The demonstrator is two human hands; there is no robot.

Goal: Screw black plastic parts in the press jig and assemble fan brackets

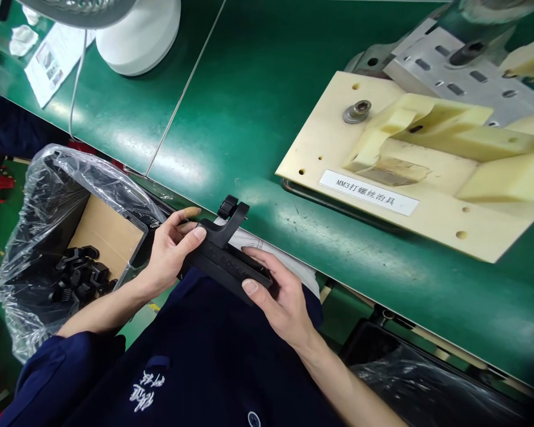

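Note:
Both hands hold a long black plastic housing (225, 261) over my lap, just off the bench's front edge. My left hand (171, 246) grips its left end, thumb on top. Around the right end closes my right hand (280, 290), with the thumb along the near side. A black bracket (234, 224) with a small ribbed knob (228, 207) rises from the housing near my left thumb; whether it is joined to the housing I cannot tell. Several similar small black parts (80, 276) lie in the plastic-lined bin at my left.
On the green bench (240, 118) stands a cream fixture (311, 148) under a metal press. A white lamp base (137, 35) and a printed sheet (56, 65) are at the back left. The lined bin (26, 237) stands left; a black plastic-lined container (404, 367) is below right.

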